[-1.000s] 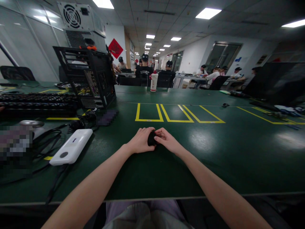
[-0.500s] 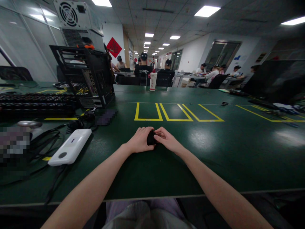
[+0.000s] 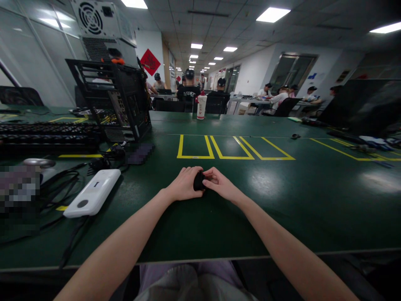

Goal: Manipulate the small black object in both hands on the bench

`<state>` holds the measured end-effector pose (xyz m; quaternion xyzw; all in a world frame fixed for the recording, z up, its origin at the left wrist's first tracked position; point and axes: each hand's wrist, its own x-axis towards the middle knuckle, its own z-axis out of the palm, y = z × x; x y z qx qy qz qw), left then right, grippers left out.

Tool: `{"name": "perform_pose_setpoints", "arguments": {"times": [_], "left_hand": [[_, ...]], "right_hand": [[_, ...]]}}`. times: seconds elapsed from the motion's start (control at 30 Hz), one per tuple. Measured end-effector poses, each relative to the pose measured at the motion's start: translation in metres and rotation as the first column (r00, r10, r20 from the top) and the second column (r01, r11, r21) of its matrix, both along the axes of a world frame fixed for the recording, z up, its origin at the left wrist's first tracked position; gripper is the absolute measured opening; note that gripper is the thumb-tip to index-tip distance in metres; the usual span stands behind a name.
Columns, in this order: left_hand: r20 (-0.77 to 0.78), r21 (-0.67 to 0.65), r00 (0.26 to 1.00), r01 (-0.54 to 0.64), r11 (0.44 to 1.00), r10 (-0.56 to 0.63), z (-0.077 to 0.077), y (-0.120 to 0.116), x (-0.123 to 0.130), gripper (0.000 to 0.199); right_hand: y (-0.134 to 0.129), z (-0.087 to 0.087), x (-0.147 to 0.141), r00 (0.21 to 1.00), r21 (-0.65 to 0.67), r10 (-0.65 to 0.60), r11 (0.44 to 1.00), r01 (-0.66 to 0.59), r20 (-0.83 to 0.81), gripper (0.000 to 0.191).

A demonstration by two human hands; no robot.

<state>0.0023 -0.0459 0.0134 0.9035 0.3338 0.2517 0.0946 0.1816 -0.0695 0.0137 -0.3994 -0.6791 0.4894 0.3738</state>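
A small black object (image 3: 198,181) is held between my two hands, low over the green table (image 3: 219,225); its kind cannot be made out. My left hand (image 3: 186,184) wraps around its left side, thumb at the near edge and fingers at the far edge. From the right, the thumb and fingertips of my right hand (image 3: 219,183) pinch its right side. Both hands hide much of it. Just beyond the hands, three shapes of yellow tape (image 3: 196,157) are stuck on the tabletop.
To the left lie a white device (image 3: 92,194) with a cable and a tangle of black cords. An open black computer case (image 3: 134,100) stands behind them. A white and red cup (image 3: 201,107) is at the far edge, and a small black ring-like item (image 3: 295,136) lies right. People sit beyond.
Hardly anything differs. Both hands stay in place on the black object, and the right thumb has shifted very slightly.
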Motion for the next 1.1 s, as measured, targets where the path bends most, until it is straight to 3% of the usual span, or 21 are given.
{"name": "perform_pose_setpoints", "arguments": {"times": [0.17, 0.33, 0.47, 0.57, 0.67, 0.93, 1.1], "left_hand": [[0.0, 0.011, 1.0, 0.013, 1.0, -0.013, 0.001, -0.001, -0.001, 0.06], [0.006, 0.024, 1.0, 0.013, 1.0, -0.013, 0.0, 0.001, -0.001, 0.061], [0.003, 0.04, 1.0, 0.011, 0.999, -0.011, -0.002, 0.002, 0.0, 0.062], [0.001, 0.047, 1.0, -0.005, 0.999, 0.005, -0.004, 0.003, 0.001, 0.061], [0.0, 0.045, 1.0, -0.018, 0.999, 0.018, -0.004, 0.002, 0.001, 0.061], [0.004, 0.032, 1.0, -0.015, 0.999, 0.015, -0.001, -0.003, 0.001, 0.062], [-0.012, 0.06, 0.999, -0.037, 0.998, 0.038, -0.003, -0.006, 0.001, 0.067]], "right_hand": [[0.003, -0.004, -0.002, 0.997, -0.01, -0.07, 0.997, 0.07, 0.021, 0.028], [0.002, -0.004, -0.001, 1.0, -0.077, -0.001, 0.997, 0.0, -0.014, 0.034], [0.0, 0.0, 0.002, 0.999, -0.036, 0.025, 0.999, -0.027, -0.042, 0.038], [0.001, 0.002, 0.009, 0.999, -0.01, -0.032, 0.999, 0.032, -0.013, 0.039], [0.003, 0.002, 0.012, 0.995, -0.048, -0.098, 0.994, 0.099, 0.014, 0.042], [0.008, 0.001, -0.001, 0.999, -0.134, -0.031, 0.99, 0.034, 0.021, 0.035], [0.001, 0.005, -0.006, 0.997, -0.167, -0.079, 0.983, 0.075, -0.016, 0.036]]}}
